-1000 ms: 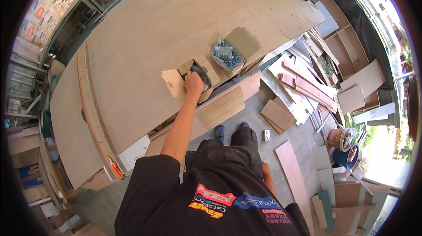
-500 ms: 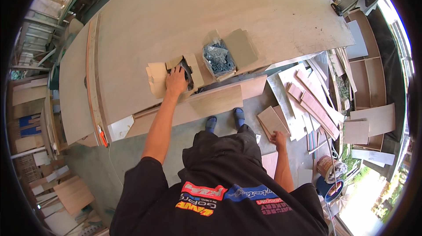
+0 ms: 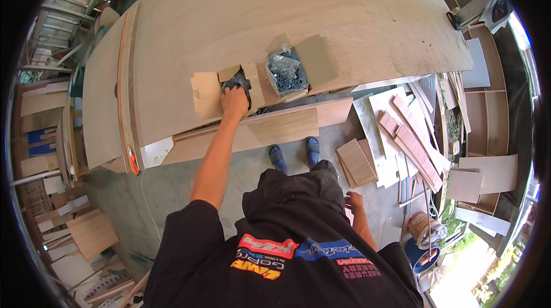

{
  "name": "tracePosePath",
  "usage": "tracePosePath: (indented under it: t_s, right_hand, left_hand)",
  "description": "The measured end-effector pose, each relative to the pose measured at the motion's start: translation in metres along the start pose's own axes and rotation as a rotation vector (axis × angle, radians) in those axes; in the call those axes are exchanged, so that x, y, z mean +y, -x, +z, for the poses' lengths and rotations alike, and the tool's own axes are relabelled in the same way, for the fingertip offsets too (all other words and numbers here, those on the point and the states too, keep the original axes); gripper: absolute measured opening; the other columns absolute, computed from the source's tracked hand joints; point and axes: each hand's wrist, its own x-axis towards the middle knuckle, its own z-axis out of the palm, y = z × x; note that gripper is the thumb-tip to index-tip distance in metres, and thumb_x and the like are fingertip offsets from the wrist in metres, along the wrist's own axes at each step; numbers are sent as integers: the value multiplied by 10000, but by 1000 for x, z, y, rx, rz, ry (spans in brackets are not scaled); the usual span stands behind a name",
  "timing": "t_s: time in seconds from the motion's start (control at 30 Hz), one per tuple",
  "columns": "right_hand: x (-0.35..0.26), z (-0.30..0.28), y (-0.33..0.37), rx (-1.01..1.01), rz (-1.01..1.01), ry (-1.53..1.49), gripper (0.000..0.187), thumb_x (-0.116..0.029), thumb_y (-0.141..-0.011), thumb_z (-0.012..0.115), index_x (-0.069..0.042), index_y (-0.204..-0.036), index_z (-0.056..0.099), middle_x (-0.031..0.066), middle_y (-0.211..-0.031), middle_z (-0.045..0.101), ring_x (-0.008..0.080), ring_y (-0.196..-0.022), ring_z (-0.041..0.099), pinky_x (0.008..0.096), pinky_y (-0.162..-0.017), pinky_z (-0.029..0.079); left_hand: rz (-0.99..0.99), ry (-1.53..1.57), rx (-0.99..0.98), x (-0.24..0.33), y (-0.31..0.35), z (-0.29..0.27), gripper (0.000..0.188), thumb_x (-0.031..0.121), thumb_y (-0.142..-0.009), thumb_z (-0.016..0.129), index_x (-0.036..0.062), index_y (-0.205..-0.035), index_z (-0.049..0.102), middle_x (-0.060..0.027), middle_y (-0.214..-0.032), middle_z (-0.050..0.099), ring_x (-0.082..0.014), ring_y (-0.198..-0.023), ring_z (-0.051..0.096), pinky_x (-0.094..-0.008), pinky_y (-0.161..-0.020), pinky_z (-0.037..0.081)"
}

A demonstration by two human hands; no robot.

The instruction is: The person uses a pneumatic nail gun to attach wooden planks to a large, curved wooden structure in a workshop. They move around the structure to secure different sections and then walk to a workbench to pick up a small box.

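My left hand (image 3: 234, 101) reaches into a small cardboard box (image 3: 206, 96) whose flaps are folded out. Dark plastic or dark contents (image 3: 236, 80) show around the fingers, and the fingertips are hidden down inside. Beside it, to the right, stands a second open box with a clear plastic bag of dark screws (image 3: 287, 73). Low at my right side hangs my right hand (image 3: 355, 200), its fingers loosely bent and slightly apart, with nothing visible in it.
Both boxes stand near the front edge of a large wooden sheet (image 3: 241, 15). An orange-handled tool (image 3: 133, 162) lies at the left corner. Wood offcuts (image 3: 404, 136) are heaped on the right, near a bucket (image 3: 426, 227). Plywood pieces (image 3: 357, 162) lie on the floor.
My left hand has pushed deeper into the cardboard box, its fingers now lower among the dark contents. My right hand has drawn back toward my body, away from the plywood pieces.
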Motion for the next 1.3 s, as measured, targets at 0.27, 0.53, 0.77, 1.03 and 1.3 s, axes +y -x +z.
tracePosePath:
  t_s: [0.27, 0.53, 0.77, 1.03, 1.3]
  right_hand:
    - [-21, 14, 12, -10, -127, -11, 299, -239, -962, 566, -43, -1168, 656, 97, -850, 674, 203, -694, 667, 351, -591, 554]
    - [-68, 22, 12, -33, -282, -78, 336, -284, -973, 565, -65, -1223, 619, 82, -887, 659, 188, -712, 662, 331, -610, 548]
    - [-38, 12, -7, -57, -423, 132, 227, -234, -952, 604, -86, -1104, 684, 74, -867, 659, 233, -808, 680, 405, -687, 571]
    - [-121, 121, -47, -214, -353, 483, 219, -225, -978, 551, -81, -1080, 681, 82, -843, 645, 209, -747, 655, 366, -637, 539]
    - [-191, 202, -21, -341, -408, 789, 261, -233, -980, 533, -66, -1136, 660, 101, -853, 653, 222, -725, 653, 365, -617, 534]
  left_hand:
    - [74, 80, 97, -15, -4, 11, 428, 256, -868, 725, 19, -1212, 634, -190, -1226, 646, -392, -1167, 594, -500, -952, 516]
    - [68, 72, -71, 11, -5, -11, 401, 214, -878, 702, -8, -1208, 656, -223, -1206, 662, -394, -1142, 629, -498, -929, 554]
    - [-78, 126, 83, -11, 23, 19, 268, 194, -890, 633, -21, -1010, 740, -216, -1081, 714, -405, -1029, 674, -488, -823, 575]
    - [-173, 304, -98, 49, -19, 36, 372, 212, -970, 489, 59, -1186, 750, -158, -1306, 687, -318, -1157, 668, -487, -880, 533]
    - [17, 299, -236, 7, -23, 19, 163, 78, -787, 720, -25, -912, 733, -209, -830, 690, -318, -678, 666, -471, -577, 480]
